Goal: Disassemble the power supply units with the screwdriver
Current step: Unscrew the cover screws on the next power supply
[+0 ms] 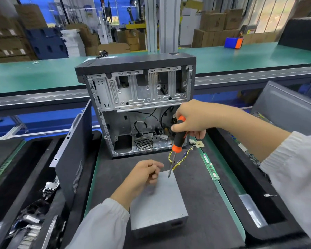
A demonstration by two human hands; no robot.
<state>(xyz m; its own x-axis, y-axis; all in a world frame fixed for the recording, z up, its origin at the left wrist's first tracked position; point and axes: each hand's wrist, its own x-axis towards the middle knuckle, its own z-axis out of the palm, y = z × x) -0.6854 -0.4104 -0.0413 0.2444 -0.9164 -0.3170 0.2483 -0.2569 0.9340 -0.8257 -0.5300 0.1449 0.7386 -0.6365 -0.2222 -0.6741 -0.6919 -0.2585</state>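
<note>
**Screwdriver tip down on the PSU**

Sleeves closest in, both white. Left hand (pixel 145 174) is loosely curled, grasping nothing I can see, resting at the far left edge of the grey power supply unit (pixel 158 203). Right hand (pixel 192 121) grips the orange-black screwdriver (pixel 178 139), tip touching the unit's top near its far edge. Unit lies flat on the dark surface (pixel 201 194), open computer case (pixel 140 105) just behind, RAM stick (pixel 210 166) off right.

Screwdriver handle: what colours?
Black grip with orange ends on the screwdriver, held by the right hand; head view.
</note>
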